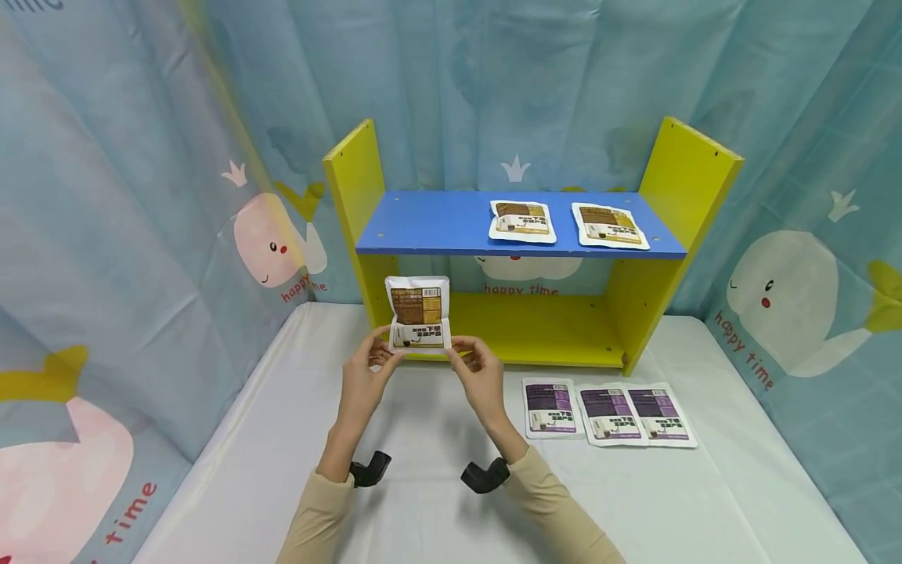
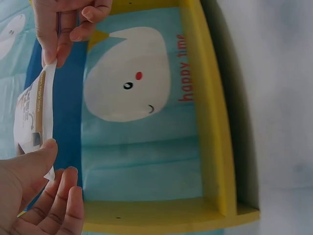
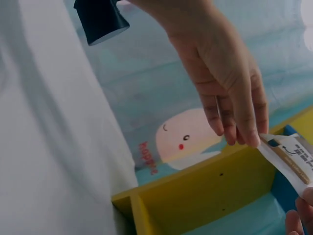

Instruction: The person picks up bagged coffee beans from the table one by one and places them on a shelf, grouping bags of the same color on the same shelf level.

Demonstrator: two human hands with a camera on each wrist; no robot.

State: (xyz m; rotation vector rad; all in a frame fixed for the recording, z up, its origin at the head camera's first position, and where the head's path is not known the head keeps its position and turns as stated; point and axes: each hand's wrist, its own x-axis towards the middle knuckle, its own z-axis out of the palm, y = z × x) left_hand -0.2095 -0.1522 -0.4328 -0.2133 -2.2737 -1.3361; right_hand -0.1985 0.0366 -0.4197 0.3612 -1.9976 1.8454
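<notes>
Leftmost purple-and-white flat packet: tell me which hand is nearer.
Right. The right hand is left of the purple packet, pinching a brown-and-white square packet by its lower right corner; the left hand is farther left, pinching the lower left corner.

I've got both bare-skinned forearms [image 1: 343,445] reaching forward, angled inward, long beige fabric left sleeve [image 1: 317,509] and long beige fabric right sleeve [image 1: 553,501] ending near the wrists [image 1: 513,445]. Bare left hand [image 1: 362,382] raised, thumb opposing fingers, pinching. Bare right hand [image 1: 482,381] about level, also pinching, spare fingers loosely bent.
</notes>
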